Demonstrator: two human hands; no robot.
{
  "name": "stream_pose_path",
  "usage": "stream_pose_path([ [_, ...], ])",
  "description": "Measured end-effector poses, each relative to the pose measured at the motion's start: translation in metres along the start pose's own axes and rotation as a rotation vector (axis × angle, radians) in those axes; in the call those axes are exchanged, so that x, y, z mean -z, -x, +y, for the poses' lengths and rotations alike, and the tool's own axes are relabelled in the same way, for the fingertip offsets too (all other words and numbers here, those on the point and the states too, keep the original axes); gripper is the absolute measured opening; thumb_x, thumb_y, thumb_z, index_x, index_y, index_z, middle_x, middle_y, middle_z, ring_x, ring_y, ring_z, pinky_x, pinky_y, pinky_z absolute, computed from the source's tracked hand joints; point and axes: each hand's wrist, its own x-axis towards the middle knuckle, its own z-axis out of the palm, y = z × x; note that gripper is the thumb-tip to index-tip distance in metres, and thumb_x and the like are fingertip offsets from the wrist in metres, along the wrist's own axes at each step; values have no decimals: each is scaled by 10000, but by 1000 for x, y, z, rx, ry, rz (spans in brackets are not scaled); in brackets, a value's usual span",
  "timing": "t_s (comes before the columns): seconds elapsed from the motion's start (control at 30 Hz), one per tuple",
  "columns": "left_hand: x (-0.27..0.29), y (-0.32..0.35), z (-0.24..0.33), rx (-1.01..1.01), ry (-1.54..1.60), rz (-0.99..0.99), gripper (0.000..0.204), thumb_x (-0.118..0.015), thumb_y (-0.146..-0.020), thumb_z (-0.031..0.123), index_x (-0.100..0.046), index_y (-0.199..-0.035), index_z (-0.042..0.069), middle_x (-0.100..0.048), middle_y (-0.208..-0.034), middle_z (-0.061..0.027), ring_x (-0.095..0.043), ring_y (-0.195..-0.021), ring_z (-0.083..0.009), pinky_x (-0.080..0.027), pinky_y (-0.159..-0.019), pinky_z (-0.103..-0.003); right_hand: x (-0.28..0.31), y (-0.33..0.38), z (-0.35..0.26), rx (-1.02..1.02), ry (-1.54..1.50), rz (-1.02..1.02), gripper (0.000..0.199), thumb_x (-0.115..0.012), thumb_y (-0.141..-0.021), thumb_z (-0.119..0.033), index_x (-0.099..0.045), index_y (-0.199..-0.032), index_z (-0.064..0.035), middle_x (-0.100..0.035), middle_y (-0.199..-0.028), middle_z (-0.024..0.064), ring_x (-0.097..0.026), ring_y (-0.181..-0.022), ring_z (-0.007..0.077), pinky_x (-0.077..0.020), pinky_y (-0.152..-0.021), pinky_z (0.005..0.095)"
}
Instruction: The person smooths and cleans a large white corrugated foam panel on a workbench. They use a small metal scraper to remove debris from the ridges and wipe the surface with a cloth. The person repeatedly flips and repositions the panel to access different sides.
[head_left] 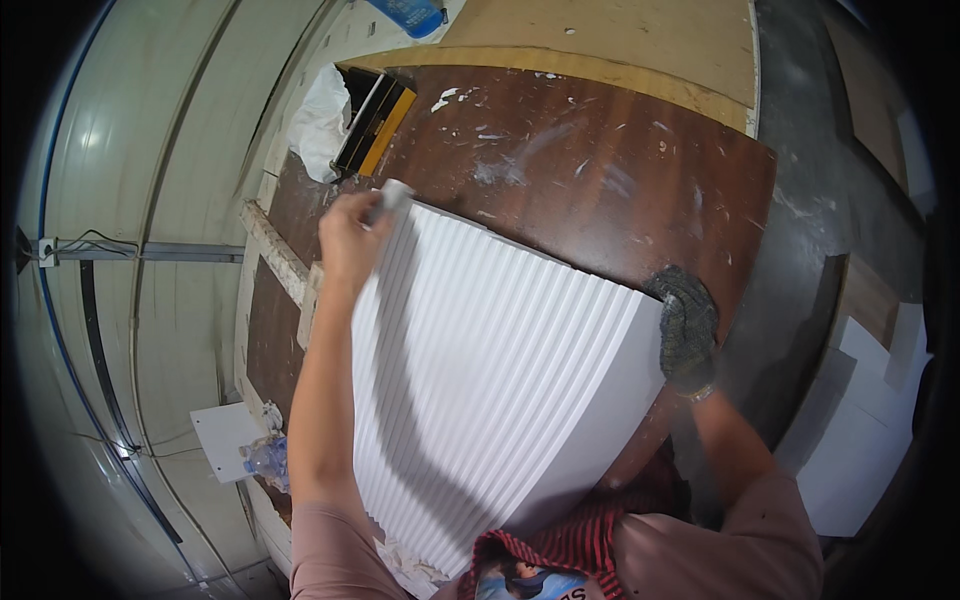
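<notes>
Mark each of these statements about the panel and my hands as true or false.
1. The left hand is bare and presses a small white block to the fluted white panel. True.
2. The right hand is bare. False: it wears a dark knitted glove.
3. The panel lies on a brown board flecked with white. True.
4. The right hand grips the panel's left edge. False: it holds the right corner.

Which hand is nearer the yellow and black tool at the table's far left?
Left. The left hand is just below the tool; the gloved right hand grips the panel's far-right corner.
</notes>
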Motion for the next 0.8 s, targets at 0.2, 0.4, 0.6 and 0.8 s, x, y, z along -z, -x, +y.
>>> stream_pose_path([
  [0.2,-2,-6,-9,-228,-94,-3,285,-770,-744,45,-733,-1025,16,-670,-961,-177,-661,-874,-360,-543,-790,-411,-1,1,1,47,71,-8,304,-438,-1018,-121,-705,-1049,21,-707,-1044,188,-634,-1027,390,-472,-991,486],
  [0.4,12,-27,-57,12,-194,62,343,-755,-764,70,-720,-1091,-28,-697,-961,-173,-675,-859,-321,-530,-786,-359,-3,5,6,45,70,-4,290,-447,-1016,-113,-701,-1061,19,-708,-1053,187,-636,-1049,369,-468,-1001,475],
  [0.6,3,-25,-55,-92,-305,109,331,-774,-767,66,-729,-1092,19,-680,-940,-150,-644,-789,-278,-515,-746,-348,-5,9,10,24,69,-20,285,-444,-1019,-94,-689,-1074,39,-707,-1064,183,-636,-1063,361,-469,-1010,463],
  [0.8,-2,-30,-68,-164,-113,21,369,-725,-802,-29,-689,-1164,37,-677,-1043,-137,-647,-941,-294,-516,-820,-358,-5,11,13,35,87,-29,313,-414,-1039,-122,-681,-1090,34,-698,-1109,183,-625,-1099,365,-455,-1022,467],
])
